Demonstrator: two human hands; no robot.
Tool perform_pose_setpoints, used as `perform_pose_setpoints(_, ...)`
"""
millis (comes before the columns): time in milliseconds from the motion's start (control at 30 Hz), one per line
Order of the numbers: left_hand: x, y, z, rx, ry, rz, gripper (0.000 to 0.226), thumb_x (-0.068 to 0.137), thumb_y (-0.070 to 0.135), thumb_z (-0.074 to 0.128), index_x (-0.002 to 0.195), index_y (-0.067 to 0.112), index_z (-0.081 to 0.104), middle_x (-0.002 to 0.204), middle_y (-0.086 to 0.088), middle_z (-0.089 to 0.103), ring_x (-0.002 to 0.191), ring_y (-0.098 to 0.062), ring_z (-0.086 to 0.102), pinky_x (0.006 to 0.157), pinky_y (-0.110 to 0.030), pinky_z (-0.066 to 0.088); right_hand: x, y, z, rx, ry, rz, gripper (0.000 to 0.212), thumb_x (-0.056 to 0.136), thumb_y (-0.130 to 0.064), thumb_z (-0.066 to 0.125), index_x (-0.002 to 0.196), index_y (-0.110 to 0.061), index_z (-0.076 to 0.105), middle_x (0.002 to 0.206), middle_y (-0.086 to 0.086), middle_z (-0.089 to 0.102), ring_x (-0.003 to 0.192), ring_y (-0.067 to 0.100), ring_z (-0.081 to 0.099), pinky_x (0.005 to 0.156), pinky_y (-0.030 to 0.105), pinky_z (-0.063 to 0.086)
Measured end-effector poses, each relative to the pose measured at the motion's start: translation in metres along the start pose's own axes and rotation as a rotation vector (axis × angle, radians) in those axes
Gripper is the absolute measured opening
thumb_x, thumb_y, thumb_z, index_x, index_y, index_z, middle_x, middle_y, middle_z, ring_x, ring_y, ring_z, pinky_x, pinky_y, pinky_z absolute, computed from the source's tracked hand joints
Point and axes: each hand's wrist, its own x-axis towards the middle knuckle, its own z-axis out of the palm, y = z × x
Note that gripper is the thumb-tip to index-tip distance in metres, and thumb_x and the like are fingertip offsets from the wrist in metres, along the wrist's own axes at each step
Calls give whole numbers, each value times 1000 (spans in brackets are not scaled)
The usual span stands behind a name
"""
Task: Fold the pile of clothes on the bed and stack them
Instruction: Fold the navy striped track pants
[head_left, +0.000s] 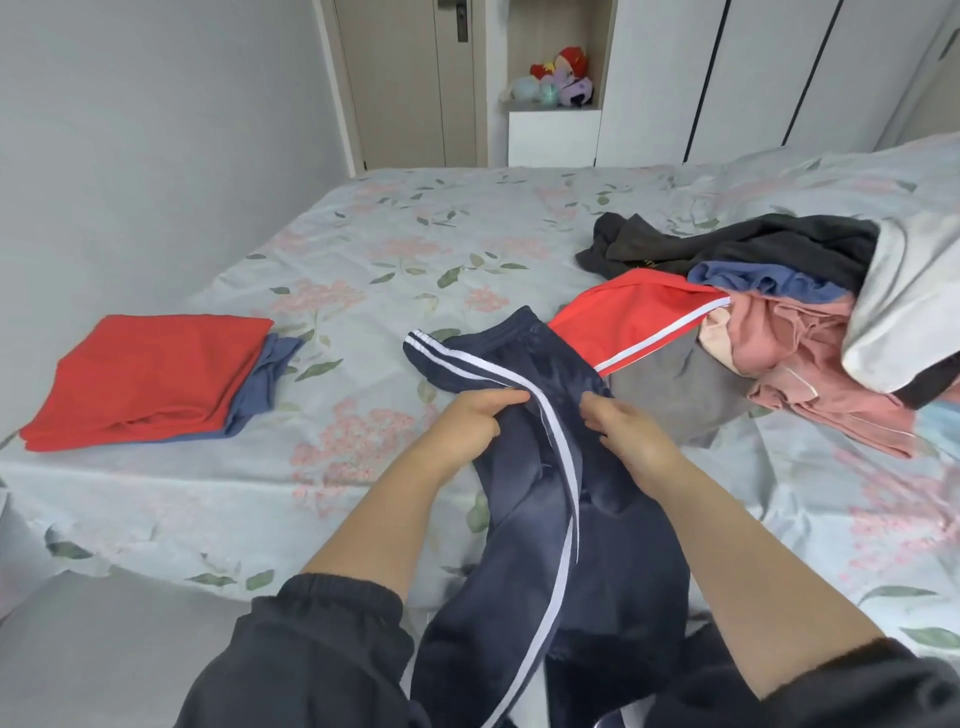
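Holding the navy track pants (519, 467) across the near edge of the bed (363, 234), I judge them soft, limp and fairly light, with a smooth knit that may slide on itself. One end lies on the bed surface pointing toward its middle, and the rest hangs off the near edge toward me. Nothing here is fragile, but the cloth will sag wherever I am not supporting it. I think the best hold is along the white side stripes, which give a straight line to align the legs.

My left hand (462, 421) has its fingers curled, pinching the fabric just beside the stripes. My right hand (628, 431) sits close to it on the other side of the stripes, fingers bent into the cloth and gripping it. Both forearms reach forward over the near edge, wrists low, sleeves pushed up.

The folded stack (145, 374), red on blue, sits near the left edge. The unfolded pile (779, 322) lies toward the right edge, its red piece touching the pants.
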Motion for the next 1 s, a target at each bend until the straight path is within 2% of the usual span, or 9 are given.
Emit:
perform_pose_setpoints(133,14,1,12,-84,-61,20,71,78,-29,25,136,5,50,146,-2,43,137,-12,37,113,-23,27,-4,-2,0,-224,1,-63,33,79,-53,65,77,-20,69,84,-12,69,81,5,61,69,21,44)
perform_pose_setpoints(267,29,1,18,-99,-124,48,69,80,-26,28,138,7,48,146,0,42,136,-10,37,112,-23,29,0,4,-5,-348,-63,-108,29,84,-26,66,60,-15,53,59,-5,49,60,12,46,57,18,38)
perform_pose_setpoints(467,56,-1,10,-242,498,97,47,82,-21,33,111,-2,64,114,-20,65,96,-21,62,77,-15,48,11,-10,-37,528,-73,144,24,93,-7,43,99,0,66,93,14,69,89,30,64,80,38,51)
perform_pose_setpoints(533,63,-13,3,-177,614,-1,38,85,-11,42,109,6,65,110,-11,66,93,-17,60,75,-19,44,15,-6,-48,252,46,196,24,90,-1,42,75,-1,61,73,14,62,71,28,57,65,31,46)
perform_pose_setpoints(600,69,-22,1,-143,546,-160,41,88,-2,48,127,8,54,108,-2,58,88,-13,55,74,-23,41,18,-3,-52,-318,207,124,29,89,-3,43,61,-5,48,61,9,47,62,23,43,54,27,31)
perform_pose_setpoints(667,75,-27,5,-157,465,-236,49,90,4,50,138,6,41,105,0,54,81,-11,52,71,-24,43,20,-3,-48,-604,248,56,31,90,-16,47,60,-8,45,59,5,43,61,22,42,53,29,29)
perform_pose_setpoints(767,81,-27,11,-297,432,-265,41,91,12,54,130,5,46,99,0,60,82,-12,57,71,-28,49,21,-1,-43,-642,276,55,38,88,-35,53,59,-13,43,61,2,48,60,21,48,54,29,32)
perform_pose_setpoints(867,84,-27,16,-421,404,-307,44,89,21,62,128,5,47,119,-7,61,99,-23,62,87,-38,53,18,-2,-39,-761,238,50,37,86,-46,59,80,-9,55,87,9,61,86,30,59,70,31,42)
perform_pose_setpoints(1000,84,-28,25,-506,394,-263,35,85,1,63,117,7,52,116,-12,64,97,-27,64,86,-41,54,12,-5,-44,-663,21,119,42,79,-40,72,108,-10,62,103,4,64,93,23,60,79,30,47)
